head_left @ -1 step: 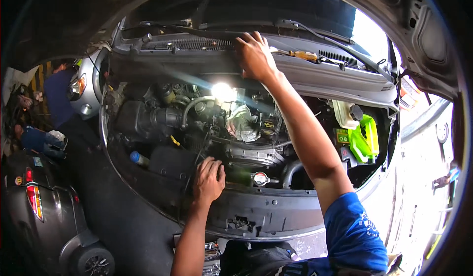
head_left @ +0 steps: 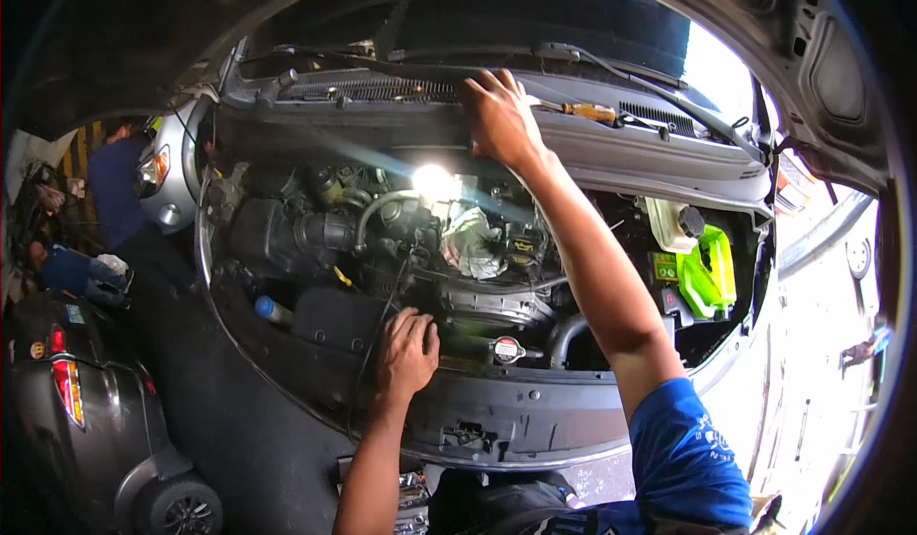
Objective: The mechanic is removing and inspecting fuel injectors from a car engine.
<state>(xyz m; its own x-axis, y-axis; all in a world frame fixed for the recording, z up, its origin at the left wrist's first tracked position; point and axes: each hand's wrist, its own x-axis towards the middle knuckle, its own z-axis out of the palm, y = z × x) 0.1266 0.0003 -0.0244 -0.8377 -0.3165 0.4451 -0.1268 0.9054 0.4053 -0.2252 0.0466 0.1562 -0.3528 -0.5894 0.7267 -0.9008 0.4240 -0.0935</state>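
My left hand (head_left: 408, 349) lies on the front edge of an open car engine bay, beside a black cover (head_left: 334, 317). Its fingers are extended and close together, with nothing seen in them. Stretched across the engine, my right hand (head_left: 501, 119) rests on the cowl panel (head_left: 382, 119) below the windscreen. Its fingers are apart and bent over the panel's edge; the space under the palm is hidden. Just right of it lies a screwdriver (head_left: 590, 112) with an amber handle. A bright lamp (head_left: 435, 181) shines over the engine, and a crumpled white cloth (head_left: 473, 244) sits below it.
A radiator cap (head_left: 506, 349) is at the front of the bay. Right lie a bright green plastic container (head_left: 709, 272) and a reservoir with a black cap (head_left: 690, 218). Tools (head_left: 413, 502) lie near my legs. Another person (head_left: 117, 186) is by the silver car at left.
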